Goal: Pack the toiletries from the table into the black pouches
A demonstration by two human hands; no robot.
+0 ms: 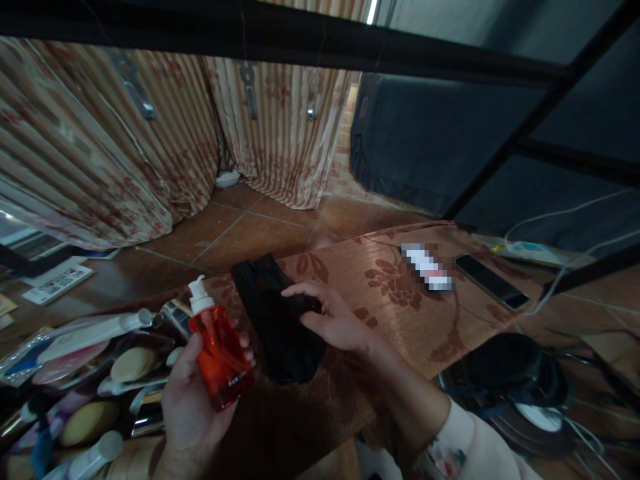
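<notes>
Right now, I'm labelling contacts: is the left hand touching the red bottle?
Touching: the head view shows the left hand cradling the red bottle, thumb against one side and fingertips curled round the other.

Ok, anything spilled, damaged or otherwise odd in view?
No spill or damage stands out near the red bottle or black cloth. Only the pixelated patch beside the phone looks odd, hiding most of what lies there.

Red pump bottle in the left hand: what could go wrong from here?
1. The red pump bottle might slip, since only the left hand holds it.
2. Its white pump head looks exposed; a stray press might squirt onto the black fabric item where the right hand is.
3. The crowded toiletries beside the left hand might get knocked.
</notes>
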